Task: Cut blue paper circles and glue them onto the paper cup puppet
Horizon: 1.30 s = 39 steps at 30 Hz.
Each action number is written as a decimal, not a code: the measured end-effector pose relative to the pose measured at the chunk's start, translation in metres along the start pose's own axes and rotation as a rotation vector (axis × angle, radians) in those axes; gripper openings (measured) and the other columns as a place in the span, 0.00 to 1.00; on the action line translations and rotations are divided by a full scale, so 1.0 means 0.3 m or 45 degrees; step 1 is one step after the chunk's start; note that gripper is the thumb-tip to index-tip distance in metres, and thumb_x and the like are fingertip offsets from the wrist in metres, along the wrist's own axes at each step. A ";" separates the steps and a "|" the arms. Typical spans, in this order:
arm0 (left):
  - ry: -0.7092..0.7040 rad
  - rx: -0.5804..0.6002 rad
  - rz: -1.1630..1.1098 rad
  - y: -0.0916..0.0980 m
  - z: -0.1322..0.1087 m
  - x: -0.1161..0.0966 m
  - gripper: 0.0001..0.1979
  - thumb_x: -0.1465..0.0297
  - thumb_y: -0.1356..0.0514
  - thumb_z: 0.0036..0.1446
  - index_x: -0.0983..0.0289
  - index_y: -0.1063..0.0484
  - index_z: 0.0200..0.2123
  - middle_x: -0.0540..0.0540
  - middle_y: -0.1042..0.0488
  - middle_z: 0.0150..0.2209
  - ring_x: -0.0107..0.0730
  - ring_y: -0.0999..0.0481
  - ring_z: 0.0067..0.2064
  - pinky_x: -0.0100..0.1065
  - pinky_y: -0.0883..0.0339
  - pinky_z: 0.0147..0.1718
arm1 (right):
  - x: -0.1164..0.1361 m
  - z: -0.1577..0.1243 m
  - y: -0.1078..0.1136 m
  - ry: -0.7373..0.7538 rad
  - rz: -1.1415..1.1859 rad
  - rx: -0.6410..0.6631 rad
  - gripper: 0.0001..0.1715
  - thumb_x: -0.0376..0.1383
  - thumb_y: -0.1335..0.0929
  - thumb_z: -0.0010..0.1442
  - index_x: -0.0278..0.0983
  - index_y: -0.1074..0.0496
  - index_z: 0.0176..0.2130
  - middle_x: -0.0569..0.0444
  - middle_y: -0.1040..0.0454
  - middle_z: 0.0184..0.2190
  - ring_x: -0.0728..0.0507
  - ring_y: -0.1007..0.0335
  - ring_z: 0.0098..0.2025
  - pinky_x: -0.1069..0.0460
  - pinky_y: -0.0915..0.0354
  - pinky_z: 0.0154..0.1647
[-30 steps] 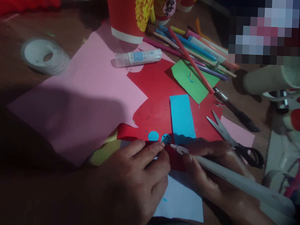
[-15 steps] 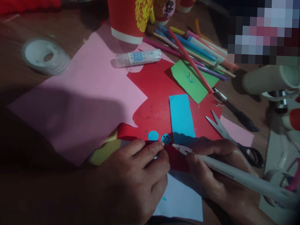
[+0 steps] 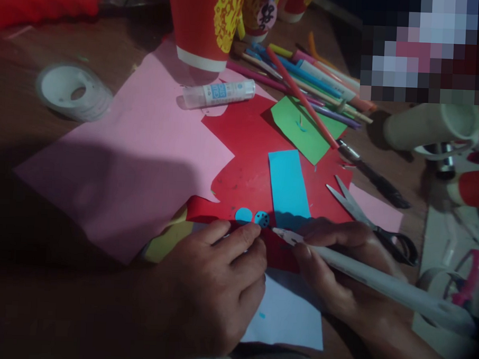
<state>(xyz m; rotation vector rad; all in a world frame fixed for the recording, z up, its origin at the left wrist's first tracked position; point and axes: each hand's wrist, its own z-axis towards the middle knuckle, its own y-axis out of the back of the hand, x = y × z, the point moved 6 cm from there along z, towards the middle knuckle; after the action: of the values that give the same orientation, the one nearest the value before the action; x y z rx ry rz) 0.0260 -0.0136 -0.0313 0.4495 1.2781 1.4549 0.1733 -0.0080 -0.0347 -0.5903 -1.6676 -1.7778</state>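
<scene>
My right hand (image 3: 339, 268) grips a white pen (image 3: 362, 275) whose tip rests beside a small blue paper circle (image 3: 262, 218) marked with dots. A second, plain blue circle (image 3: 244, 215) lies just left of it. Both sit on a red paper sheet (image 3: 249, 148). My left hand (image 3: 215, 284) presses down on the red sheet with its fingers curled, fingertips just below the two circles. A blue paper strip (image 3: 289, 184) lies on the red sheet above my right hand.
Scissors (image 3: 372, 222) lie open to the right of the strip. A large pink sheet (image 3: 125, 153), a glue stick (image 3: 219, 93), green paper (image 3: 305, 129), several coloured pens (image 3: 307, 76), a red cup (image 3: 202, 24), a tape roll (image 3: 71, 90) and a utility knife (image 3: 372, 174) surround the work.
The pen tip has shifted slightly near the dotted circle. Both hands stay in place; the view has drifted a little.
</scene>
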 end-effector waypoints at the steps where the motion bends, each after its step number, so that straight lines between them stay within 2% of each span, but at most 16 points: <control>1: 0.013 0.000 -0.003 -0.001 0.000 0.002 0.07 0.72 0.43 0.56 0.66 0.25 0.36 0.56 0.24 0.43 0.45 0.29 0.47 0.42 0.38 0.41 | 0.006 0.003 0.002 0.024 -0.015 -0.015 0.07 0.33 0.32 0.54 0.40 0.37 0.31 0.59 0.27 0.24 0.51 0.31 0.23 0.56 0.34 0.25; 8: 0.047 -0.032 -0.026 0.000 0.001 0.004 0.06 0.72 0.41 0.54 0.66 0.26 0.35 0.57 0.24 0.43 0.45 0.29 0.47 0.43 0.38 0.42 | -0.004 0.007 0.000 0.031 0.018 0.022 0.06 0.34 0.32 0.54 0.41 0.36 0.31 0.58 0.27 0.24 0.51 0.30 0.23 0.56 0.34 0.24; 13: -0.054 0.018 0.033 0.011 0.002 0.014 0.07 0.70 0.41 0.55 0.66 0.26 0.37 0.57 0.24 0.43 0.44 0.28 0.47 0.42 0.36 0.40 | -0.031 -0.004 -0.005 -0.008 0.076 0.088 0.06 0.34 0.31 0.54 0.39 0.34 0.30 0.57 0.27 0.24 0.50 0.29 0.25 0.55 0.35 0.24; 17: -0.056 0.032 0.024 0.016 0.002 0.013 0.07 0.70 0.42 0.56 0.65 0.28 0.37 0.56 0.26 0.45 0.41 0.29 0.48 0.41 0.36 0.42 | -0.022 -0.003 0.008 -0.007 0.118 -0.008 0.06 0.35 0.31 0.54 0.39 0.34 0.30 0.58 0.26 0.24 0.50 0.30 0.24 0.56 0.35 0.24; 21: -0.012 0.045 -0.024 0.019 0.013 0.002 0.06 0.71 0.44 0.58 0.64 0.28 0.36 0.53 0.25 0.42 0.38 0.30 0.47 0.41 0.38 0.45 | -0.020 -0.003 0.003 -0.090 0.118 -0.013 0.08 0.36 0.31 0.54 0.37 0.34 0.25 0.58 0.28 0.21 0.51 0.33 0.21 0.55 0.38 0.22; 24: -0.036 0.047 -0.079 0.038 0.025 0.000 0.05 0.72 0.43 0.56 0.65 0.28 0.36 0.53 0.25 0.40 0.38 0.30 0.44 0.41 0.39 0.42 | -0.015 -0.007 0.004 -0.064 0.109 -0.056 0.07 0.36 0.31 0.53 0.38 0.34 0.27 0.58 0.29 0.21 0.50 0.33 0.21 0.54 0.38 0.22; 26: -0.043 0.101 -0.098 0.045 0.027 0.009 0.05 0.73 0.43 0.56 0.65 0.28 0.36 0.52 0.26 0.34 0.37 0.30 0.39 0.41 0.39 0.39 | -0.016 -0.011 0.008 -0.057 0.101 -0.111 0.06 0.36 0.31 0.53 0.39 0.35 0.29 0.58 0.29 0.22 0.50 0.33 0.22 0.54 0.38 0.23; 29: 0.004 0.237 -0.060 0.035 0.019 0.035 0.05 0.74 0.45 0.56 0.65 0.30 0.34 0.52 0.29 0.31 0.35 0.33 0.32 0.42 0.40 0.34 | -0.019 -0.015 0.008 -0.066 0.124 -0.131 0.05 0.36 0.32 0.54 0.40 0.35 0.30 0.58 0.28 0.23 0.49 0.32 0.23 0.53 0.37 0.23; 32: 0.102 0.317 -0.022 0.022 0.006 0.057 0.06 0.76 0.48 0.55 0.64 0.32 0.34 0.54 0.30 0.34 0.37 0.33 0.34 0.43 0.40 0.35 | -0.022 -0.016 0.006 -0.084 0.152 -0.110 0.05 0.35 0.32 0.54 0.39 0.34 0.30 0.57 0.27 0.23 0.49 0.31 0.23 0.53 0.36 0.23; 35: 0.138 0.316 -0.056 0.024 0.009 0.056 0.07 0.77 0.50 0.55 0.64 0.34 0.32 0.55 0.31 0.33 0.38 0.34 0.35 0.43 0.40 0.36 | -0.022 -0.015 0.007 -0.101 0.140 -0.105 0.05 0.35 0.31 0.54 0.39 0.34 0.30 0.58 0.28 0.22 0.49 0.32 0.22 0.53 0.37 0.22; 39: 0.215 0.274 -0.163 0.048 0.031 0.066 0.06 0.78 0.50 0.50 0.65 0.36 0.27 0.53 0.34 0.29 0.34 0.38 0.30 0.40 0.42 0.32 | -0.020 -0.009 0.010 -0.104 0.174 -0.092 0.05 0.35 0.32 0.54 0.39 0.35 0.31 0.58 0.28 0.23 0.49 0.31 0.23 0.53 0.37 0.22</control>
<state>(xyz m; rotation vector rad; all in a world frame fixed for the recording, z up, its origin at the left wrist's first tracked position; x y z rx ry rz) 0.0204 0.0105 -0.0224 0.3850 1.5790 1.2745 0.1800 -0.0099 -0.0370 -0.8000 -1.5817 -1.7416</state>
